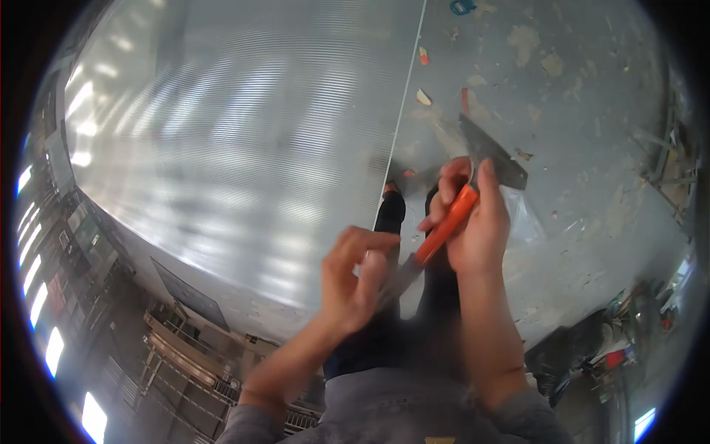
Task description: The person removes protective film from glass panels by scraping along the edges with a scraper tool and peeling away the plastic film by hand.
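Observation:
My right hand (477, 222) is wrapped round an orange-handled tool (447, 224), held at a slant in front of my body. A blurred greyish part runs from the handle's lower end toward my left hand (359, 274). My left hand has its fingers curled in, thumb and forefinger near each other; something small and pale shows by them, too blurred to name. Just beyond my right hand is a flat, dark grey triangular blade (494, 155); whether it joins the orange handle is hidden by the fingers.
A large translucent ribbed sheet (244, 148) covers the left side of the grey floor (592, 148). Clear plastic (521, 214) lies right of my hands. Scraps and a teal object (462, 7) lie farther off. Metal racks (185, 355) stand lower left, with clutter at right.

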Action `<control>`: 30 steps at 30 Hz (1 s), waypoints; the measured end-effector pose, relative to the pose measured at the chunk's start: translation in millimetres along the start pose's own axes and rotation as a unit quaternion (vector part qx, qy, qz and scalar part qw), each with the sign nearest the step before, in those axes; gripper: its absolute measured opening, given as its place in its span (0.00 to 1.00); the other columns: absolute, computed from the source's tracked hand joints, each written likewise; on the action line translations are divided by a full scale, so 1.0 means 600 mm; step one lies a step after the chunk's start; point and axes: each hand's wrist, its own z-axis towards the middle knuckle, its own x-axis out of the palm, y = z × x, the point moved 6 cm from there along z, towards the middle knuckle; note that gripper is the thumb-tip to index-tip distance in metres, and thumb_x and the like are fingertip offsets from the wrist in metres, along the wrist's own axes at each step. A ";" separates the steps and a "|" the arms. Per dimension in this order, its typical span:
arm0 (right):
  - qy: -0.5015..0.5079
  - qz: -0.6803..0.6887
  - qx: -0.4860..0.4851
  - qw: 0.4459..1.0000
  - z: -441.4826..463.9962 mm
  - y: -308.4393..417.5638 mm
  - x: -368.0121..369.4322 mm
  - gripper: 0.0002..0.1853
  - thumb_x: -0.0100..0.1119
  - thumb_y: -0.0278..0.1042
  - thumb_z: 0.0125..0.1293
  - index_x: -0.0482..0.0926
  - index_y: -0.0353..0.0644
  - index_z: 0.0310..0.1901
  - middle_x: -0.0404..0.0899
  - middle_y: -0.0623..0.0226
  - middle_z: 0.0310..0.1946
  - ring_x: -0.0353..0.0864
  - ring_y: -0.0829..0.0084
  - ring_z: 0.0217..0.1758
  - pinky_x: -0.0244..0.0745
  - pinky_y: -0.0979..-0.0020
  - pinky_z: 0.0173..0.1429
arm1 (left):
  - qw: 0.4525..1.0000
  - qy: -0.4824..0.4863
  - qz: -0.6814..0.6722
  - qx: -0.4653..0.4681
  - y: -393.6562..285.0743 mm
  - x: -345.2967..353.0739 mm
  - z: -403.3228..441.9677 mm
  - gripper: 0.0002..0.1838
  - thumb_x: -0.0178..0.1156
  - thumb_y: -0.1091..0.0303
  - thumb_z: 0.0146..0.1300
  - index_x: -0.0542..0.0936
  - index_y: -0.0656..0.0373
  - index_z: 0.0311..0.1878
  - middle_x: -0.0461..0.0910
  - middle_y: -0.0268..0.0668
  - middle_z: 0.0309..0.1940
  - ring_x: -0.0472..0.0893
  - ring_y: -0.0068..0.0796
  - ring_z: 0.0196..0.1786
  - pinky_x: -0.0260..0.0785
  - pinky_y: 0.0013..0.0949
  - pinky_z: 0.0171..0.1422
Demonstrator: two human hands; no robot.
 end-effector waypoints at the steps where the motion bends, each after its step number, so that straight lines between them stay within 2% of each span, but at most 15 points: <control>1: 0.022 0.033 0.052 0.998 -0.024 -0.008 0.021 0.26 0.40 0.57 0.77 0.76 0.39 0.42 0.67 0.72 0.22 0.69 0.76 0.17 0.70 0.70 0.23 | 0.996 0.034 -0.075 -0.025 0.000 0.023 -0.028 0.28 0.50 0.48 0.74 0.70 0.63 0.65 0.80 0.45 0.39 0.81 0.29 0.35 0.73 0.29 0.39; 2: 0.043 0.066 0.103 0.991 -0.038 -0.018 0.038 0.25 0.40 0.55 0.77 0.76 0.39 0.41 0.68 0.71 0.21 0.69 0.76 0.16 0.70 0.70 0.22 | 0.991 0.054 -0.115 -0.036 -0.009 0.033 -0.059 0.30 0.48 0.49 0.75 0.66 0.63 0.68 0.80 0.45 0.39 0.81 0.29 0.35 0.73 0.29 0.40; 3: 0.038 0.063 0.100 0.992 -0.039 -0.020 0.047 0.25 0.40 0.55 0.77 0.76 0.39 0.41 0.68 0.71 0.21 0.69 0.76 0.16 0.70 0.70 0.22 | 0.984 0.073 -0.155 -0.049 -0.018 0.042 -0.090 0.32 0.46 0.49 0.76 0.62 0.63 0.72 0.79 0.45 0.39 0.81 0.30 0.35 0.74 0.30 0.41; 4: 0.052 0.037 0.117 0.991 -0.036 -0.025 0.057 0.25 0.41 0.55 0.77 0.76 0.39 0.41 0.67 0.71 0.19 0.68 0.76 0.15 0.69 0.71 0.21 | 0.942 0.131 -0.261 -0.165 -0.026 0.053 -0.118 0.34 0.46 0.49 0.76 0.54 0.62 0.75 0.78 0.45 0.37 0.81 0.30 0.33 0.74 0.29 0.39; 6: 0.079 -0.014 0.154 0.985 -0.035 -0.039 0.071 0.24 0.41 0.55 0.77 0.76 0.39 0.39 0.66 0.71 0.17 0.67 0.76 0.13 0.67 0.72 0.20 | 0.869 0.188 -0.364 -0.278 -0.049 0.056 -0.138 0.37 0.45 0.50 0.76 0.47 0.62 0.77 0.77 0.44 0.35 0.80 0.30 0.30 0.74 0.29 0.36; 9: 0.057 -0.016 0.159 0.986 -0.029 -0.044 0.072 0.24 0.42 0.55 0.77 0.75 0.40 0.38 0.64 0.72 0.14 0.65 0.76 0.11 0.64 0.73 0.19 | 0.842 0.168 -0.392 -0.331 -0.071 0.035 -0.132 0.36 0.44 0.52 0.77 0.45 0.60 0.78 0.75 0.44 0.32 0.77 0.29 0.24 0.72 0.28 0.31; 13: 0.023 -0.020 0.163 0.986 -0.028 -0.042 0.071 0.23 0.43 0.54 0.77 0.75 0.42 0.37 0.63 0.74 0.13 0.63 0.77 0.10 0.60 0.73 0.18 | 0.822 0.155 -0.425 -0.346 -0.084 0.037 -0.130 0.36 0.43 0.53 0.77 0.43 0.58 0.79 0.74 0.43 0.32 0.74 0.28 0.20 0.70 0.27 0.26; 18: -0.004 -0.009 0.166 0.986 -0.033 -0.049 0.068 0.23 0.44 0.56 0.76 0.75 0.44 0.35 0.62 0.75 0.12 0.62 0.78 0.11 0.57 0.74 0.18 | 0.817 0.162 -0.421 -0.360 -0.084 0.033 -0.132 0.36 0.43 0.54 0.77 0.41 0.56 0.79 0.74 0.42 0.31 0.73 0.27 0.19 0.70 0.26 0.27; 22: -0.014 0.012 0.126 0.992 -0.028 -0.065 0.051 0.24 0.42 0.58 0.77 0.74 0.45 0.34 0.62 0.75 0.13 0.61 0.78 0.11 0.59 0.74 0.19 | 0.817 0.178 -0.403 -0.372 -0.068 0.017 -0.117 0.34 0.42 0.56 0.78 0.43 0.56 0.80 0.74 0.41 0.31 0.73 0.24 0.20 0.70 0.26 0.27; 23: -0.017 0.011 0.124 0.992 -0.033 -0.072 0.033 0.24 0.42 0.58 0.77 0.74 0.45 0.34 0.62 0.75 0.13 0.61 0.78 0.11 0.59 0.74 0.19 | 0.811 0.231 -0.378 -0.382 -0.059 0.016 -0.100 0.35 0.43 0.55 0.78 0.45 0.57 0.79 0.75 0.40 0.31 0.73 0.23 0.20 0.69 0.25 0.27; 25: -0.006 0.125 0.005 0.992 -0.032 -0.047 -0.008 0.26 0.40 0.59 0.77 0.75 0.43 0.36 0.66 0.74 0.15 0.65 0.76 0.13 0.64 0.74 0.22 | 0.797 0.327 -0.329 -0.387 -0.041 0.023 -0.073 0.35 0.44 0.54 0.77 0.47 0.57 0.79 0.75 0.38 0.30 0.73 0.21 0.20 0.68 0.23 0.26; 26: 0.002 0.183 -0.050 0.982 -0.024 -0.035 -0.018 0.27 0.39 0.59 0.77 0.76 0.42 0.37 0.68 0.74 0.16 0.66 0.75 0.14 0.67 0.74 0.23 | 0.799 0.322 -0.331 -0.384 -0.030 0.029 -0.068 0.35 0.44 0.54 0.77 0.47 0.57 0.79 0.75 0.38 0.30 0.73 0.21 0.20 0.68 0.23 0.26; 28: -0.020 0.149 -0.074 0.986 -0.028 -0.044 0.001 0.27 0.39 0.58 0.78 0.77 0.41 0.40 0.71 0.73 0.18 0.69 0.75 0.16 0.69 0.74 0.26 | 0.896 0.289 -0.248 -0.229 -0.017 0.028 -0.068 0.35 0.46 0.52 0.76 0.51 0.60 0.77 0.76 0.36 0.29 0.73 0.19 0.19 0.65 0.22 0.24; 30: -0.035 0.097 -0.114 0.988 -0.004 -0.033 0.036 0.27 0.39 0.57 0.78 0.78 0.38 0.45 0.75 0.72 0.21 0.72 0.75 0.20 0.73 0.74 0.30 | 0.932 0.267 -0.200 -0.141 -0.013 0.024 -0.066 0.35 0.47 0.51 0.76 0.54 0.61 0.77 0.76 0.35 0.28 0.72 0.18 0.19 0.64 0.21 0.23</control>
